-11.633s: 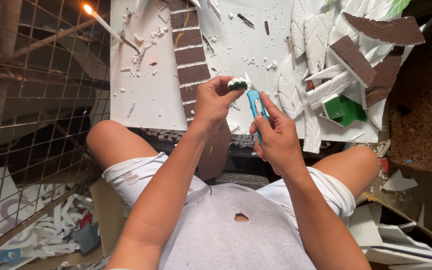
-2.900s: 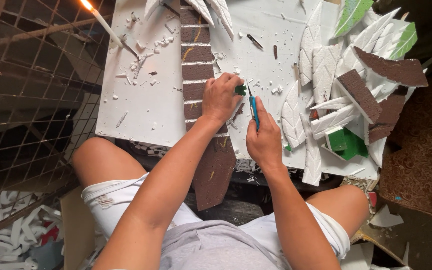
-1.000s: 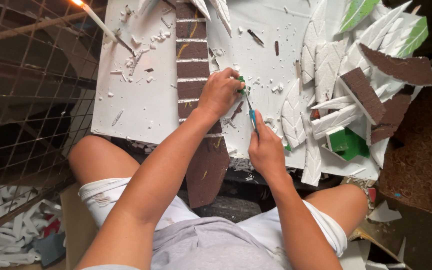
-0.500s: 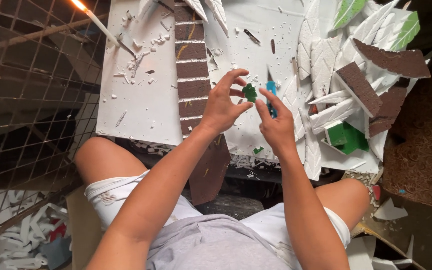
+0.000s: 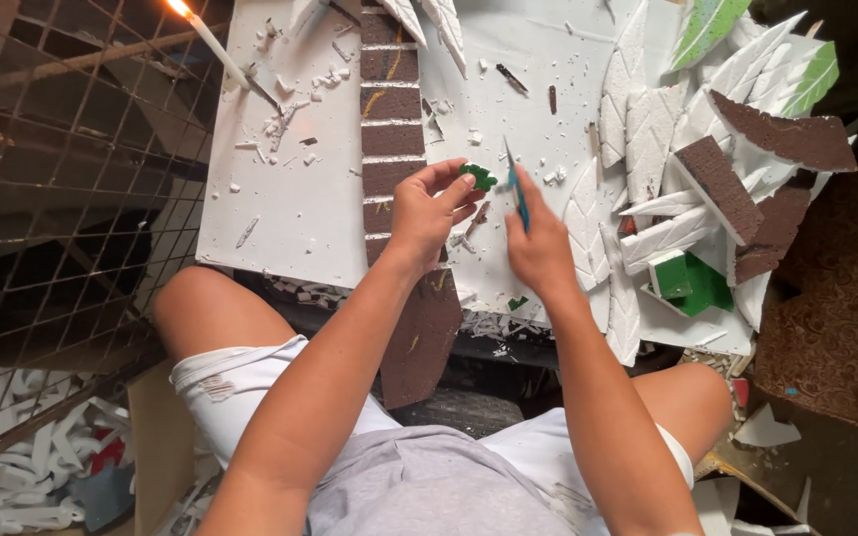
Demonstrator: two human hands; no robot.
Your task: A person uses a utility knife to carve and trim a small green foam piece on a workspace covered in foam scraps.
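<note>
My left hand (image 5: 427, 211) pinches a small green foam piece (image 5: 478, 178) between thumb and fingertips, just above the white foam board (image 5: 300, 203). My right hand (image 5: 540, 241) grips a thin blue craft knife (image 5: 515, 185), blade pointing up and away, its tip close to the green piece. Both hands hover over the board's middle, beside a long brown strip painted like a segmented trunk (image 5: 393, 139).
White carved foam leaves (image 5: 647, 129), brown foam pieces (image 5: 717, 179) and green blocks (image 5: 689, 280) pile at the right. A lit candle (image 5: 213, 40) stands at the back left. A wire mesh panel (image 5: 52, 179) is on the left. Foam scraps litter the board and floor.
The green piece was pressed on the board while the knife cut it; now my left hand has lifted it and both hands have shifted slightly away from the trunk strip.
</note>
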